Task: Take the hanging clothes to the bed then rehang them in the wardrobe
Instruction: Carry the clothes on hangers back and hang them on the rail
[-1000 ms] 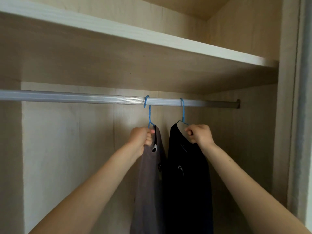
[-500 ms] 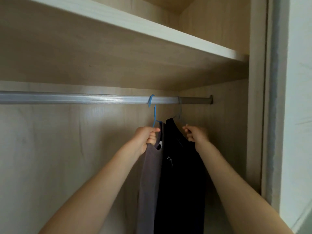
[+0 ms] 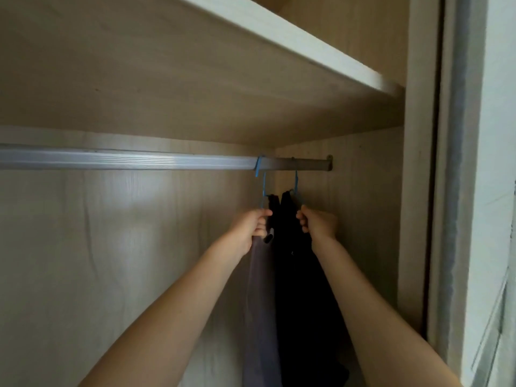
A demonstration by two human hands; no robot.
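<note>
Wardrobe interior, pale wood, is seen from below. A metal rail [image 3: 139, 162] is fixed across the back under a shelf [image 3: 279, 32], its right end seated in a bracket at the side panel [image 3: 371, 219]. Two blue hangers are hooked over the rail near that right end: the left hanger [image 3: 262, 180] and the right hanger [image 3: 296, 181], set close to each other. A grey garment [image 3: 261, 303] is carried on the left hanger, a black garment [image 3: 304, 289] on the right one; the two are hung side by side, touching, with their lower ends cut off by the frame edge. Both bare arms are raised. The left hand [image 3: 251, 226] is curled into a fist around the shoulder of the grey garment and its hanger just under the hook. The right hand [image 3: 317, 223] is likewise clenched on the shoulder of the black garment. A sliding door frame [image 3: 460, 191] is seen at far right. Both hooks are seated on the rail.
</note>
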